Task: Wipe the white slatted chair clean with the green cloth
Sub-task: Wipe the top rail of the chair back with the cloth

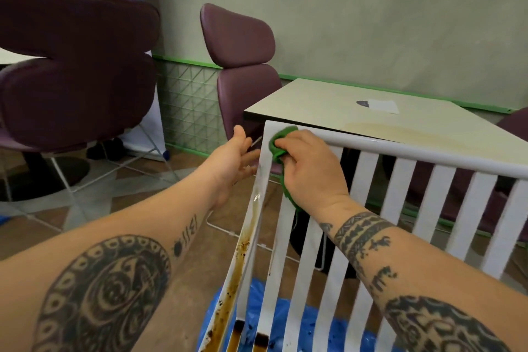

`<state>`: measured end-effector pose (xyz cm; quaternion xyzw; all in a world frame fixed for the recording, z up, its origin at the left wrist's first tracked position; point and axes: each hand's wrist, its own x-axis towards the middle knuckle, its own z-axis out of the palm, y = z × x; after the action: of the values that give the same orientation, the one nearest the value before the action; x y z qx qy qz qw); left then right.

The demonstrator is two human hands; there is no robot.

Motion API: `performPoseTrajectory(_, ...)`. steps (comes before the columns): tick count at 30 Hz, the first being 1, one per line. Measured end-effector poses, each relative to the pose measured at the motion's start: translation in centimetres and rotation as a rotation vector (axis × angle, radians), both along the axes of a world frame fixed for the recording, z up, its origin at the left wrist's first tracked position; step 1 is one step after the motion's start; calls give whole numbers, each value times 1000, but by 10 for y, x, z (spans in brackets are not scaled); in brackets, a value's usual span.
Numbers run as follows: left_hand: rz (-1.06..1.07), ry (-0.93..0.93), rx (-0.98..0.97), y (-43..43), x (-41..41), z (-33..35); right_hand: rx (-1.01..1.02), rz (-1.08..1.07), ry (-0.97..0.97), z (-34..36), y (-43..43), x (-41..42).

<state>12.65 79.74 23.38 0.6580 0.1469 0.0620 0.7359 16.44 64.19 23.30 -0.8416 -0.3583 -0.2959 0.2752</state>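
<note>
Tattooed, my 2 forearms point(108, 280) reached up to the white slatted chair point(400, 153), with a blue plastic sheet point(288, 320) beneath it. My right hand point(311, 168) had its fingers curled tight round the bunched green cloth point(278, 141), pressing it on the frame's top left corner. My left hand point(237, 157) was open, fingers loose, holding nothing, just beside the side rail, which carried brown stains point(243, 260) lower down. Behind stood a pale table point(328, 100).
</note>
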Motion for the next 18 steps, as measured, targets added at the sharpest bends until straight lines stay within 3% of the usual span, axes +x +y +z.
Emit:
performPoseTrajectory(7,-42,41,-145,2,-8,-20,-349,-9,80,-23,28,-6)
performPoseTrajectory(10,-47,64,-43,-2,-19,-25,-406,12,185,-42,24,-23)
performPoseTrajectory(14,-63,162,112,-3,-40,-39,-404,41,396,-57,22,-39)
performPoseTrajectory(16,-58,174,116,1,-46,-46,-311,75,510,-54,18,-43)
performPoseTrajectory(18,-37,175,84,4,-49,-49,-135,66,468,-47,13,-39)
